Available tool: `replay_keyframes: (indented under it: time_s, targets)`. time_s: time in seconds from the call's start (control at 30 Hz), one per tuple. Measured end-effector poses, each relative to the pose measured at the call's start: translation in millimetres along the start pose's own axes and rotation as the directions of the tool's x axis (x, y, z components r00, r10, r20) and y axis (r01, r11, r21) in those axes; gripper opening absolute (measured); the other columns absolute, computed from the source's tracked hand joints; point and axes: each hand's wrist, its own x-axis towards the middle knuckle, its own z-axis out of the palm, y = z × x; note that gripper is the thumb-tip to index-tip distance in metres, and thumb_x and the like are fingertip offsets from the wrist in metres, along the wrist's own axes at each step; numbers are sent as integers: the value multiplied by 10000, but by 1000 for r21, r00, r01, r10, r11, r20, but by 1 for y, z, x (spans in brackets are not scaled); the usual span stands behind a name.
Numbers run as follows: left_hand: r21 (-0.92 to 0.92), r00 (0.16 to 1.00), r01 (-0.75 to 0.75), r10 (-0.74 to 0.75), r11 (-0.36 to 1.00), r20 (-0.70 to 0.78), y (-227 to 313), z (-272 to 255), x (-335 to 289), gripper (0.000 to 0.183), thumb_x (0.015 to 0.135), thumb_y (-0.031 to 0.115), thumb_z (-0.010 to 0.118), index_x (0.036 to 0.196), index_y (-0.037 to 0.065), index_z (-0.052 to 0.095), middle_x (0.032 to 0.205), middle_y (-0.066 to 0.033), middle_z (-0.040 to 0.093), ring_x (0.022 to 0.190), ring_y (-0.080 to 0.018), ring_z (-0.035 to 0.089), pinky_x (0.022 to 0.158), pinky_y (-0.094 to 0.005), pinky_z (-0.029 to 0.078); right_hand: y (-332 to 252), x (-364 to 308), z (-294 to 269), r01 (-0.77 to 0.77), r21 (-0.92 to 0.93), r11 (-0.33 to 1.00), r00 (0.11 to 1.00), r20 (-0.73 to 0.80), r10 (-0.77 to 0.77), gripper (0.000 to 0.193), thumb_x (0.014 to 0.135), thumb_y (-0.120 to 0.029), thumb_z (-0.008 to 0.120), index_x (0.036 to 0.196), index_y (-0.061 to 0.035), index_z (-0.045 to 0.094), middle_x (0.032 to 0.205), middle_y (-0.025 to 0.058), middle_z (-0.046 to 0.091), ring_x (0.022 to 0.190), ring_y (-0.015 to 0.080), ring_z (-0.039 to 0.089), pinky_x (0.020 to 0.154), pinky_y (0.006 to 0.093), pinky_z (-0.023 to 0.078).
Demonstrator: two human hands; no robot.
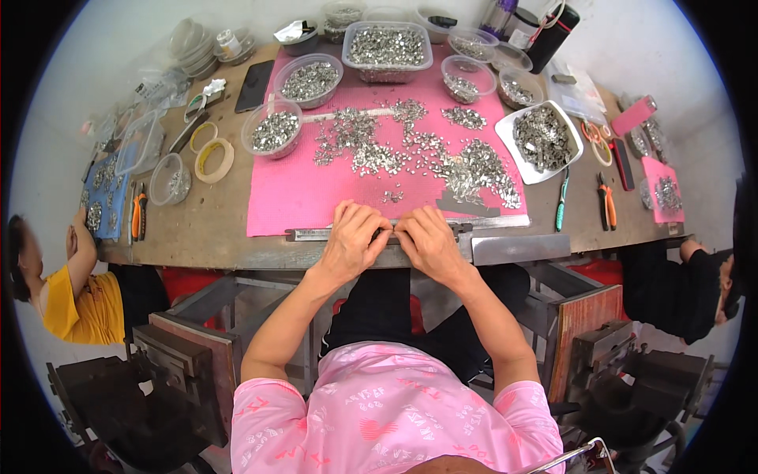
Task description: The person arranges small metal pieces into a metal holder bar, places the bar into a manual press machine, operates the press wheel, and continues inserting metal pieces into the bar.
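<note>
Right now your left hand (353, 239) and right hand (430, 241) meet over the slim metal rail (309, 235), near the front edge of the bench (205, 251). Its end shows at 9 o'clock from your fingers; the middle is covered by your hands. On each hand the fingers are curled and the tips drawn together as if pinching, but I cannot tell whether a piece sits between them.

For steady work at the rail, it would help to brace the heels of both hands, let 1 set of fingertips steady the rail and the other do the fine placing. Spreading your fingers a little would give you a better look at the contact point.

The small metal cluster (392, 197) on the pink mat (272, 189) lies at 12 o'clock, the handiest to draw from. The larger heap of loose metal pieces (478, 170) spreads at 2 o'clock; picking from its near fringe should avoid scattering it. Watch your right elbow and sleeve around the flat steel plate (521, 249) at 3 o'clock, just beside that hand. The teal-handled tool (562, 209) and orange-handled pliers (609, 213) lie farther out at 3 o'clock, well apart from your fingers.
</note>
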Motion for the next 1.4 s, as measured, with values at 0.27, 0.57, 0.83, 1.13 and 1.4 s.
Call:
replay_keyframes:
  time_s: [0.27, 0.57, 0.83, 1.13, 1.4]
  targets:
    - [8, 991, 125, -124, 992, -50, -22, -6, 20, 80, 904, 80, 692, 983, 87, 689, 898, -49, 677, 890, -245, 624, 996, -458, 379, 1, -4, -4, 27, -11, 1000, 1000, -4, -27, 130, 848, -32, 706, 960, -11, 643, 928, 103, 602, 891, 292, 585, 801, 404, 450]
    - [272, 988, 141, -155, 952, 29, -39, 12, 41, 98, 843, 181, 769, 904, 122, 720, 823, -31, 630, 874, -243, 601, 1041, -532, 329, 49, 52, 15, -68, -92, 993, 996, -61, 62, 93, 858, -32, 670, 949, -50, 677, 901, 105, 595, 882, 293, 589, 819, 415, 445]
    - [315, 994, 96, -108, 944, 21, -31, 15, 41, 80, 818, 148, 758, 866, 117, 702, 860, -32, 629, 921, -246, 602, 1070, -570, 310, 57, 60, 16, -81, -132, 988, 994, 55, 89, 75, 871, -59, 653, 943, -62, 673, 916, 114, 603, 923, 304, 596, 840, 431, 439]
    - [275, 995, 42, -65, 961, 76, -42, 2, 43, 85, 805, 124, 743, 864, 107, 684, 859, -31, 626, 921, -229, 608, 1070, -565, 314, 51, 61, 25, -126, -203, 971, 992, -15, 125, 84, 841, -103, 714, 891, -57, 666, 895, 119, 610, 909, 308, 593, 822, 441, 424]
    - [231, 998, 37, -45, 972, 32, -48, 2, 39, 57, 864, 116, 728, 890, 103, 679, 866, -36, 609, 895, -225, 598, 1059, -536, 322, 54, 57, 29, -134, -265, 955, 991, -49, 126, 91, 834, -103, 703, 851, -41, 639, 862, 118, 608, 879, 299, 593, 804, 435, 412]
